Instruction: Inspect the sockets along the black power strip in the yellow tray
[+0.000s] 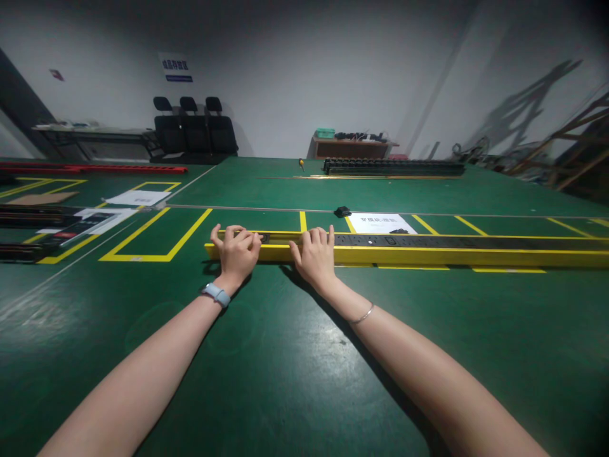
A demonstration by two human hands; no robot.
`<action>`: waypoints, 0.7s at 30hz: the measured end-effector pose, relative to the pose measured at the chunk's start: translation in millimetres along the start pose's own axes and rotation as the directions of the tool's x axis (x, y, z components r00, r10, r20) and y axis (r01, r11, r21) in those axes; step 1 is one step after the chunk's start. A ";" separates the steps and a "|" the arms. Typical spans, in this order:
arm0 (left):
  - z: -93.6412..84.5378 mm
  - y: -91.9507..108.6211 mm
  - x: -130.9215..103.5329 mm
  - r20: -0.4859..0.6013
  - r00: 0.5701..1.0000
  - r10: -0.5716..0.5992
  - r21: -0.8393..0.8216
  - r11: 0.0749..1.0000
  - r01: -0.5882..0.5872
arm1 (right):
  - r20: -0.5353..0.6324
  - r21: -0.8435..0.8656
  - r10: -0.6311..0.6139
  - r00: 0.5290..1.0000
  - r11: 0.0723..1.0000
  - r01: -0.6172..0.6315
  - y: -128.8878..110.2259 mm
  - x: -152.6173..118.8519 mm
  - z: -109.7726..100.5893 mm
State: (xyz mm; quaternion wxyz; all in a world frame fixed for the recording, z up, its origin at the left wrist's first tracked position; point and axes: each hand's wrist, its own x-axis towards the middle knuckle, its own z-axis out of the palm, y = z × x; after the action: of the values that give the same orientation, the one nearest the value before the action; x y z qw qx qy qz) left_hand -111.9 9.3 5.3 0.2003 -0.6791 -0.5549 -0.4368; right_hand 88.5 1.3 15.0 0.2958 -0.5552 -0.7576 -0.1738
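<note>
A long yellow power strip housing (404,256) lies crosswise on the green table, its open channel facing up. Black sockets (419,241) fill the channel to the right of my hands. My left hand (238,252), with a pale blue watch at the wrist, bends over the housing's left end. Its thumb and index fingertips are at a small black socket module (266,238) in the channel; the exact contact is partly hidden. My right hand (314,255) grips the housing further right, thumb on the near side and fingers over the top.
Behind the housing are a printed paper sheet (378,223) and a small black part (342,211). Farther back lie a screwdriver (301,164) and a row of black strips (392,166). Dark strips (33,219) and red bars (95,169) lie at left.
</note>
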 end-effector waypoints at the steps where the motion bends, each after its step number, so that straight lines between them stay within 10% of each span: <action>1: 0.2 1.3 -0.2 0.026 0.999 0.020 -0.031 0.999 -0.019 | -0.003 0.018 -0.014 1.000 1.000 0.014 0.2 -0.5 0.8; 7: -1.0 15.0 -2.9 0.182 0.975 0.123 -0.213 0.974 -0.083 | 0.007 0.185 -0.212 0.977 0.961 0.207 -4.8 -4.2 3.7; 12: -2.4 10.5 0.3 0.024 0.991 -0.134 -0.120 0.984 0.135 | 0.045 0.232 -0.367 0.929 0.909 0.348 -8.3 -6.5 4.6; 21: 7.3 -18.1 8.3 -0.200 0.764 -0.614 -0.117 0.789 0.603 | 0.081 0.217 -0.346 0.935 0.922 0.322 -9.2 -4.9 4.7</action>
State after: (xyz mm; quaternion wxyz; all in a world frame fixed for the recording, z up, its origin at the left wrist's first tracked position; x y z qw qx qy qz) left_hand -125.9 25.1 4.2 0.0942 -0.4123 -0.7081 -0.5655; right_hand 79.6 -2.5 8.8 0.2708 -0.3944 -0.8710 -0.1116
